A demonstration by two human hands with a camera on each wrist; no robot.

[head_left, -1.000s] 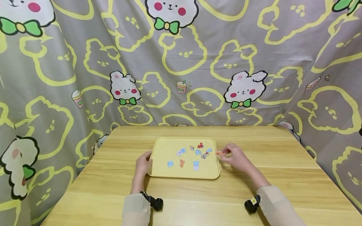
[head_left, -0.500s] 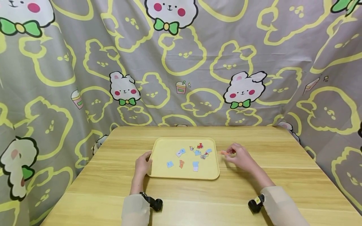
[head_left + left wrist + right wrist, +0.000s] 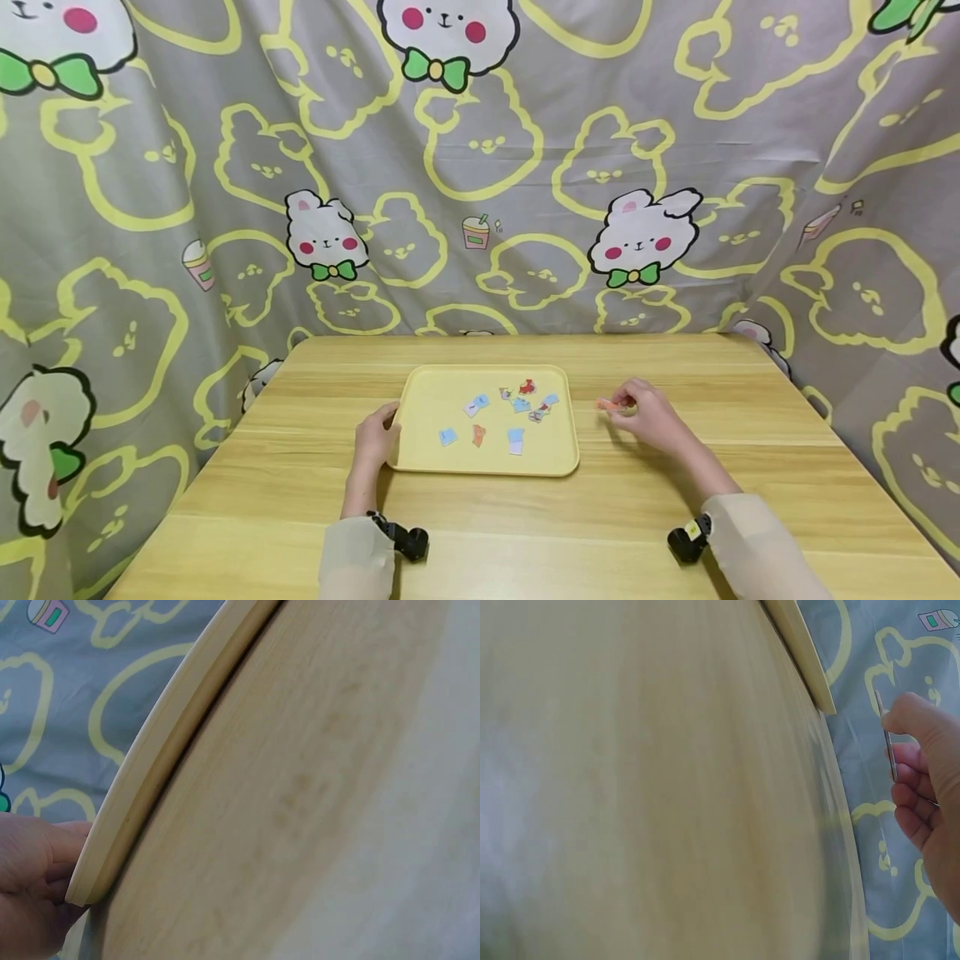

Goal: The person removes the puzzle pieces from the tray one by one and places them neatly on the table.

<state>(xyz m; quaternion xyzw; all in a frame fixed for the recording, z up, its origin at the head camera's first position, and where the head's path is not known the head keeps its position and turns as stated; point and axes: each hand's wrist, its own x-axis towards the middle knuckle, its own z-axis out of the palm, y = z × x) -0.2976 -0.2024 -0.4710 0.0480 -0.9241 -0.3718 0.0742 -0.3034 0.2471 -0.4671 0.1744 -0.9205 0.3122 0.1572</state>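
Observation:
A yellow tray [image 3: 435, 387] lies on the wooden table with several small, flat puzzle pieces spread over it. Its left rim is held by my left hand [image 3: 375, 435]; in the left wrist view the fingers reach round the tray's edge [image 3: 142, 757]. Off the tray's right side, my right hand [image 3: 648, 412] pinches an orange puzzle piece [image 3: 608, 405] between thumb and fingertips. The right wrist view shows that thin piece [image 3: 888, 746] edge-on. On the tray are an orange piece [image 3: 478, 435], a red piece [image 3: 527, 387] and light blue pieces [image 3: 447, 437], some overlapping.
The wooden table [image 3: 480, 533] extends around the tray on every side. A grey curtain [image 3: 517, 283] with yellow outlines and cartoon rabbits hangs behind the table and along both sides. Each wrist wears a small black camera [image 3: 410, 543].
My right hand has moved right, away from the tray's right rim, carrying the orange puzzle piece. The left hand stays at the tray's left rim, and the pieces on the tray lie as before.

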